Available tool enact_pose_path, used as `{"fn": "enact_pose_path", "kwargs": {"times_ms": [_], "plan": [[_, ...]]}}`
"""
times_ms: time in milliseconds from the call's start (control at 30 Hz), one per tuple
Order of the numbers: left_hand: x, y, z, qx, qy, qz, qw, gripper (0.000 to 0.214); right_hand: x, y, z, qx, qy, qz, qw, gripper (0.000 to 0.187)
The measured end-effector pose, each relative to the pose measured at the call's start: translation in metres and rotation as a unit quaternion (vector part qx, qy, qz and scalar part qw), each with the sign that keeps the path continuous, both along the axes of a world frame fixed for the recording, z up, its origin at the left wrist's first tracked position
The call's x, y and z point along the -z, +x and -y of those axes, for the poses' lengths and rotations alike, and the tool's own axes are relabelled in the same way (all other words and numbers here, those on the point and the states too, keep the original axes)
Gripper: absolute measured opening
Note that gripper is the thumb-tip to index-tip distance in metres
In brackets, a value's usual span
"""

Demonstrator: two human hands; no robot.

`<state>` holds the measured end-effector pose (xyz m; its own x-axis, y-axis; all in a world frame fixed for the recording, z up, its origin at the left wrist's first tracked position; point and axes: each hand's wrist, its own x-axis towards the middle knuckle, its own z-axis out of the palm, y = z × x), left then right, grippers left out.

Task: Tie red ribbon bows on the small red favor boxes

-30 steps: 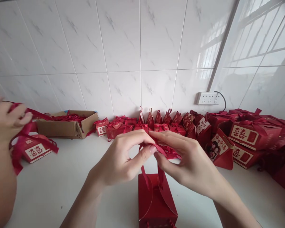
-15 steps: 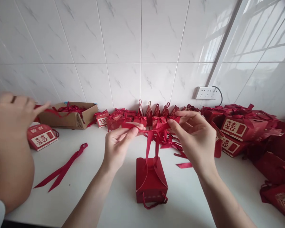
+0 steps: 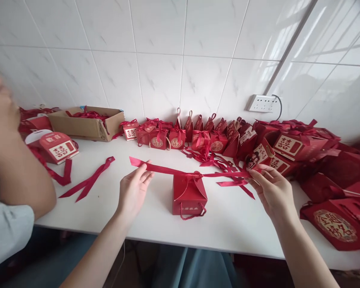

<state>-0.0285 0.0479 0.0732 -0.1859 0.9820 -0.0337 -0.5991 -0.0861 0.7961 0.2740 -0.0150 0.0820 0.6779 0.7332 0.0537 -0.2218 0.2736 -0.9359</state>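
Note:
A small red gift box [image 3: 189, 195] with a twisted cord handle stands on the white table in front of me. A red ribbon [image 3: 165, 169] is knotted at its top and stretches out to both sides. My left hand [image 3: 133, 188] pinches the ribbon near its left end, and the tip sticks out past the fingers. On the other side, my right hand [image 3: 270, 186] pinches the right end, which is mostly hidden by the fingers. Both hands are raised over the table, apart from the box.
A cardboard box [image 3: 103, 134] of ribbons stands back left. A looped ribbon [image 3: 91, 178] lies left of me. Finished red boxes [image 3: 177, 138] line the wall; more boxes [image 3: 333, 224] pile up at right. A co-worker's arm [image 3: 21, 168] reaches in from the left.
My hands have moved apart and drawn the ribbon out straight, its knot now down against the box top. The co-worker's hand has shifted left, and my view has tilted down.

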Motion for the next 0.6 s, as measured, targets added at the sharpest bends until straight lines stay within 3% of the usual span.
{"fn": "enact_pose_path", "kwargs": {"times_ms": [233,600], "plan": [[0.017,-0.014,-0.001,-0.052,-0.062,0.026,0.996,0.003,0.017,0.009,0.009,-0.004,-0.019,-0.02,1.0,0.056],[0.039,-0.031,0.002,-0.063,-0.079,-0.023,0.995,0.01,0.041,0.019,0.023,-0.016,-0.057,0.009,0.998,0.055]]}}
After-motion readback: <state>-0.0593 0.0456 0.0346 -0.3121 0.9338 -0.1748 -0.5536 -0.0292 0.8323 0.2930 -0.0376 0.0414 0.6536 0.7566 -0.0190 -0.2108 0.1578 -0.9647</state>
